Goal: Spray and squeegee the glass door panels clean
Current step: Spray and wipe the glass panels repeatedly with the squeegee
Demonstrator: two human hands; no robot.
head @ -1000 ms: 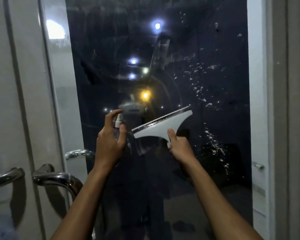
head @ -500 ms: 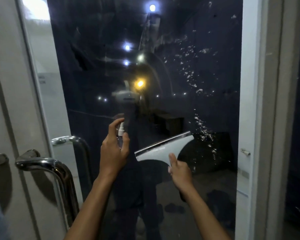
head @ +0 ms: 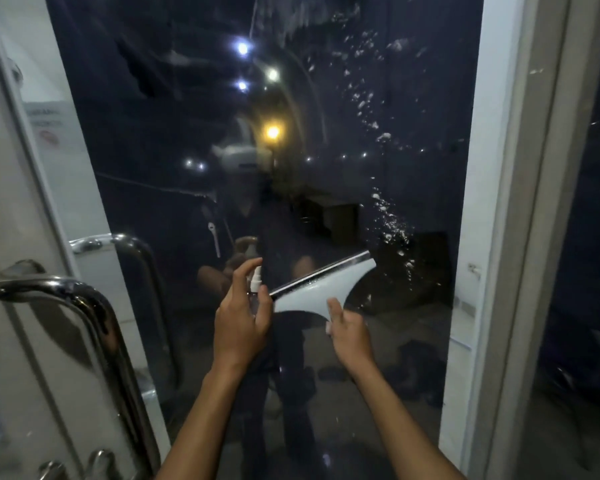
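The dark glass door panel [head: 174,140] fills the middle of the view, with night lights and my own reflection in it. Foam droplets [head: 388,223] run down its right side. My left hand [head: 239,320] grips a small spray bottle [head: 255,284], with the index finger raised over its white nozzle. My right hand [head: 349,332] holds the handle of a white squeegee [head: 321,289]. Its blade lies tilted against the glass, right end higher, just left of the lower droplets.
A chrome pull handle [head: 66,292] curves out from the door at the left, with a second chrome handle [head: 129,247] behind the glass. A white door frame [head: 478,168] and a grey post [head: 534,202] bound the panel on the right.
Both hands and the squeegee have moved down the glass, and the view has dropped with them. The blade has passed below the upper droplets. My grip on the bottle and the squeegee is the same.
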